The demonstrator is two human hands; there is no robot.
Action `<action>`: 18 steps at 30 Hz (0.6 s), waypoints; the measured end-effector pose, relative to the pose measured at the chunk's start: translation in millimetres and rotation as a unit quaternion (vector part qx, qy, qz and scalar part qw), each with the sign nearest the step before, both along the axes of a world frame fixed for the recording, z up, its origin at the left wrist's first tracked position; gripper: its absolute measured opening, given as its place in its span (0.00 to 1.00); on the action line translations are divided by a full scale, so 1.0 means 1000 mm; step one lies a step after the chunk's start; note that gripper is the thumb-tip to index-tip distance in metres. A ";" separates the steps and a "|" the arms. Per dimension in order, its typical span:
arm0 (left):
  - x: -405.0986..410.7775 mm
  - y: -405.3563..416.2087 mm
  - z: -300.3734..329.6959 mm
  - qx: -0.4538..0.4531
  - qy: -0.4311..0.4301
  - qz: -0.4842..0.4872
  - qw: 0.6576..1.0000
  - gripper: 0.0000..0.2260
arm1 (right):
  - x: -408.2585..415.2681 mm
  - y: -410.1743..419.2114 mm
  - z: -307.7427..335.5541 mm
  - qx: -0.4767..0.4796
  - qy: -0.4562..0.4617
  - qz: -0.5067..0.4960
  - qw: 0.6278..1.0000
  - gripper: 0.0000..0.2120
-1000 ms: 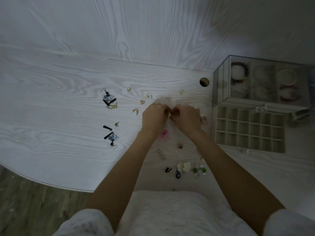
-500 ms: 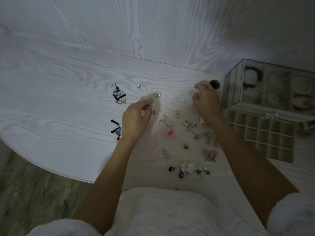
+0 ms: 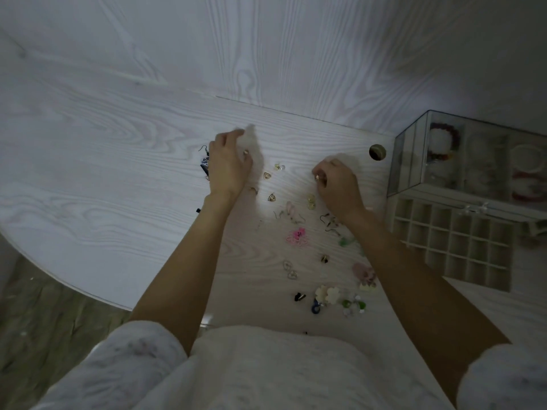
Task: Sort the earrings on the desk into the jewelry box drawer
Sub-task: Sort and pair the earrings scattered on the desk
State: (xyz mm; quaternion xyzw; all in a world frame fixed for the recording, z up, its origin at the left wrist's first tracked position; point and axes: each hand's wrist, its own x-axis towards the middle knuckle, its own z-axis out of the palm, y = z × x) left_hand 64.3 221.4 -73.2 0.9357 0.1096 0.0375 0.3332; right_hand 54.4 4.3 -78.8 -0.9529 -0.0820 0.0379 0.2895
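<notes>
We work on a dim white wood-grain desk (image 3: 118, 161). Our right hand (image 3: 337, 187), centre right, pinches a small gold earring (image 3: 317, 177); whether our left hand (image 3: 228, 164), blurred at centre, has curled fingers pinching anything, we cannot tell. Loose earrings (image 3: 297, 236) scatter at lower centre; the open divided drawer (image 3: 453, 241) waits at right. Our forearms could sweep tiny pieces off the edge.

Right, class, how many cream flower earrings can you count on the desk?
2 cream flower earrings, side by side near the desk's front edge: one, the other right of it. More may be hidden.
</notes>
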 end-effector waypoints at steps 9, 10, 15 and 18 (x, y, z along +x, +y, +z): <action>0.000 0.009 -0.011 0.032 0.042 -0.086 0.995 0.11 | -0.008 0.012 -0.002 0.022 -0.004 0.016 1.000 0.05; 0.001 0.008 -0.010 0.027 0.040 -0.090 0.995 0.10 | -0.007 0.012 -0.002 0.022 -0.005 0.013 1.000 0.06; 0.004 0.010 -0.006 -0.017 0.037 -0.078 0.996 0.07 | -0.005 0.012 0.000 0.020 -0.001 0.002 1.000 0.07; 0.004 0.013 -0.004 -0.015 0.036 -0.070 0.997 0.07 | -0.004 0.009 0.000 0.018 0.009 -0.005 1.000 0.06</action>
